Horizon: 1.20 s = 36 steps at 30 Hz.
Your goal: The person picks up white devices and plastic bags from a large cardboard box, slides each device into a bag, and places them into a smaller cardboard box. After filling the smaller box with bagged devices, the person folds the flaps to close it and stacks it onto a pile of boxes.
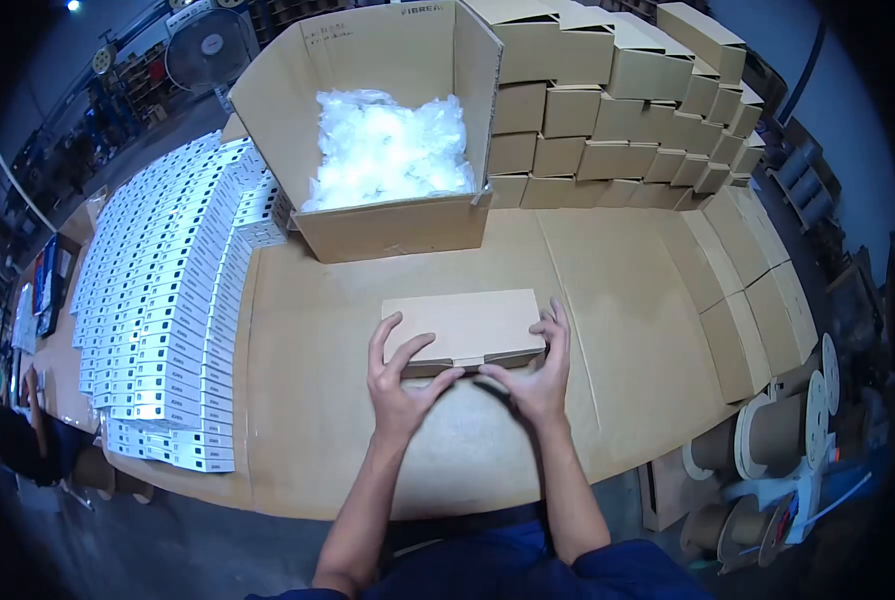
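A small brown cardboard box point(460, 317) lies on the table before me, its lid down and a tab at the middle of its front edge. Around its left end curl the fingers of my left hand point(398, 385), the thumb pressed near the front tab. My right hand point(540, 380) grips the opposite end the same way, thumb at the lower front edge. What the box contains is hidden.
Behind stands a large open carton point(393, 228) with clear plastic packing point(393, 150) in it. White labelled boxes point(158, 300) are stacked at left. Brown boxes point(568, 110) are piled at back right, with more boxes point(733, 345) along the right edge. Cable spools point(778, 435) stand below right.
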Motion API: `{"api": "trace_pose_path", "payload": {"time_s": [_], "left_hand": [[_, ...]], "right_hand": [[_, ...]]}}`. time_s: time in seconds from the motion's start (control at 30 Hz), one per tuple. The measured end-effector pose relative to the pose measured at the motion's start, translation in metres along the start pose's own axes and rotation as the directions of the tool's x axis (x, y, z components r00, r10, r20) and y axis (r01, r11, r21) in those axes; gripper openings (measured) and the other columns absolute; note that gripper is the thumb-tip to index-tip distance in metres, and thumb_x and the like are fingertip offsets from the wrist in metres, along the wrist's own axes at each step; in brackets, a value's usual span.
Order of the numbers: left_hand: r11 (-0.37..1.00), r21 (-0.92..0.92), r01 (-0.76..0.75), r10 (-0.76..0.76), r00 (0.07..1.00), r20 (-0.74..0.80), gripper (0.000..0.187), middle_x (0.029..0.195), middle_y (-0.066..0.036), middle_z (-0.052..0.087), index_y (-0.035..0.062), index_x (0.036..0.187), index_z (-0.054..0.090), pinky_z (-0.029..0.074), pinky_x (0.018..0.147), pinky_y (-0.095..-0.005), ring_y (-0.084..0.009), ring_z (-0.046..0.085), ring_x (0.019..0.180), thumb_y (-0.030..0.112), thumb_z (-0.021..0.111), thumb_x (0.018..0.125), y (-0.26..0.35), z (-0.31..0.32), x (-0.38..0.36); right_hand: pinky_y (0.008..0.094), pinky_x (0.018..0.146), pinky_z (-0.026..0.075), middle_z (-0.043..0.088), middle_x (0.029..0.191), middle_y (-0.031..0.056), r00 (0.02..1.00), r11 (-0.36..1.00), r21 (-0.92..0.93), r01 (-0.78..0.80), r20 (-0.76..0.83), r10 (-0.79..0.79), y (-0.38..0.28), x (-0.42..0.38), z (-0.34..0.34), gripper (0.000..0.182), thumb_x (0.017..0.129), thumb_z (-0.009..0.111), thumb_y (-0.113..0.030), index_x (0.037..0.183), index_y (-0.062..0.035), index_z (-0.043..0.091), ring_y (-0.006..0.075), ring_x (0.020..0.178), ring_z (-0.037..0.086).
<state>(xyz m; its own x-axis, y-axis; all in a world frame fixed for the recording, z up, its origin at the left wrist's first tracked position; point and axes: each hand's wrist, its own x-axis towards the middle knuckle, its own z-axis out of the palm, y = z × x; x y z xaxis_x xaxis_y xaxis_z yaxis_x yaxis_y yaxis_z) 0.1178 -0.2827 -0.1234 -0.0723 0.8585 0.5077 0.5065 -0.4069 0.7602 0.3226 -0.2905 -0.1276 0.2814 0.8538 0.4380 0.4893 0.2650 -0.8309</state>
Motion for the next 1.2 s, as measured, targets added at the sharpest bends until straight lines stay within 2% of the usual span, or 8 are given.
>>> {"api": "trace_pose_path", "payload": {"time_s": [0.33, 0.4, 0.43, 0.5, 0.57, 0.67, 1.0, 1.2], "left_hand": [[0.986, -0.086, -0.142, 0.136, 0.988, -0.071, 0.035, 0.122, -0.015, 0.065, 0.0036, 0.084, 0.072, 0.061, 0.084, -0.0376, -0.0314, 0.065, 0.117, 0.013, 0.098, 0.062, -0.035, 0.022, 0.01], [0.983, -0.153, -0.099, 0.097, 0.995, -0.025, 0.063, 0.139, -0.017, 0.055, 0.0036, 0.113, 0.065, 0.051, 0.103, -0.043, -0.0338, 0.055, 0.131, 0.013, 0.099, 0.061, -0.047, 0.021, 0.01], [0.98, -0.192, -0.06, 0.05, 0.997, -0.054, 0.074, 0.142, -0.019, 0.053, 0.0033, 0.123, 0.061, 0.045, 0.11, -0.0454, -0.0356, 0.05, 0.136, 0.015, 0.1, 0.06, -0.044, 0.021, 0.013], [0.869, -0.485, 0.091, -0.1, 0.995, 0.008, 0.115, 0.16, -0.021, 0.035, 0.0003, 0.153, 0.033, 0.031, 0.121, -0.0457, -0.0346, 0.034, 0.149, 0.015, 0.1, 0.061, -0.055, 0.028, 0.011], [0.82, -0.506, 0.267, -0.131, 0.949, 0.288, 0.107, 0.155, -0.02, 0.042, -0.003, 0.157, 0.028, 0.032, 0.121, -0.0424, -0.0309, 0.039, 0.145, 0.012, 0.091, 0.072, -0.068, 0.017, 0.011], [0.746, -0.438, 0.502, -0.25, 0.82, 0.514, 0.093, 0.15, -0.02, 0.047, -0.0037, 0.16, 0.023, 0.032, 0.12, -0.0414, -0.0298, 0.044, 0.141, 0.011, 0.074, 0.084, -0.078, 0.012, 0.017], [0.838, -0.511, 0.194, 0.284, 0.644, 0.71, 0.088, 0.167, -0.019, 0.029, -0.0005, 0.164, 0.017, 0.02, 0.126, -0.0411, -0.0286, 0.027, 0.155, -0.002, 0.057, 0.086, 0.056, 0.13, 0.123], [0.718, -0.695, -0.031, 0.574, 0.591, 0.567, 0.066, 0.149, -0.017, 0.055, 0.0049, 0.161, 0.032, 0.051, 0.103, -0.0374, -0.0216, 0.061, 0.126, 0.009, 0.062, 0.103, 0.209, 0.339, 0.216]], "right_hand": [[0.0422, 0.109, 0.044, 0.054, 0.138, 0.0209, 0.997, 0.942, 0.335, -0.018, 0.071, -0.006, 0.044, 0.026, 0.019, 0.082, 0.052, 0.105, -0.026, 0.104, -0.01, 0.043, 0.0294, 0.126, 0.056], [0.0419, 0.111, 0.044, 0.054, 0.137, 0.0206, 0.998, 0.946, 0.32, -0.055, 0.048, 0.042, 0.044, 0.025, 0.018, 0.087, 0.052, 0.105, -0.028, 0.109, -0.0098, 0.042, 0.0285, 0.126, 0.056], [0.0442, 0.117, 0.038, 0.047, 0.151, 0.025, 0.991, 0.945, 0.308, -0.111, 0.102, 0.084, 0.05, 0.026, 0.017, 0.12, 0.049, 0.105, -0.03, 0.141, -0.0058, 0.033, 0.0338, 0.138, 0.048], [0.0451, 0.122, 0.031, 0.033, 0.16, 0.0268, 0.987, 0.947, 0.301, -0.115, 0.146, 0.074, 0.048, 0.026, 0.01, 0.147, 0.047, 0.105, -0.031, 0.156, -0.0066, 0.009, 0.0364, 0.148, 0.036], [0.0459, 0.127, 0.018, 0.006, 0.172, 0.0238, 0.952, 0.953, 0.249, -0.171, 0.292, 0.095, 0.046, 0.023, -0.006, 0.168, 0.055, 0.101, -0.025, 0.157, -0.0089, -0.031, 0.0363, 0.159, 0.01], [0.044, 0.128, 0.015, -0.002, 0.172, 0.025, 0.919, 0.979, 0.125, -0.16, 0.38, 0.102, 0.046, 0.012, -0.022, 0.15, 0.067, 0.089, -0.016, 0.159, -0.0088, -0.029, 0.0364, 0.159, 0.005], [0.0431, 0.129, 0.015, 0.014, 0.168, 0.0286, 0.962, 0.974, -0.198, -0.113, 0.223, 0.156, 0.027, 0.045, -0.221, 0.115, 0.086, 0.08, -0.013, 0.164, 0.0002, -0.003, 0.0402, 0.157, 0.014], [0.0444, 0.126, 0.024, 0.024, 0.168, 0.0212, 0.968, 0.986, -0.169, -0.017, -0.248, -0.026, 0.037, 0.126, -0.38, 0.111, 0.078, 0.086, -0.006, 0.165, -0.0063, 0.017, 0.0333, 0.155, 0.026]]}}
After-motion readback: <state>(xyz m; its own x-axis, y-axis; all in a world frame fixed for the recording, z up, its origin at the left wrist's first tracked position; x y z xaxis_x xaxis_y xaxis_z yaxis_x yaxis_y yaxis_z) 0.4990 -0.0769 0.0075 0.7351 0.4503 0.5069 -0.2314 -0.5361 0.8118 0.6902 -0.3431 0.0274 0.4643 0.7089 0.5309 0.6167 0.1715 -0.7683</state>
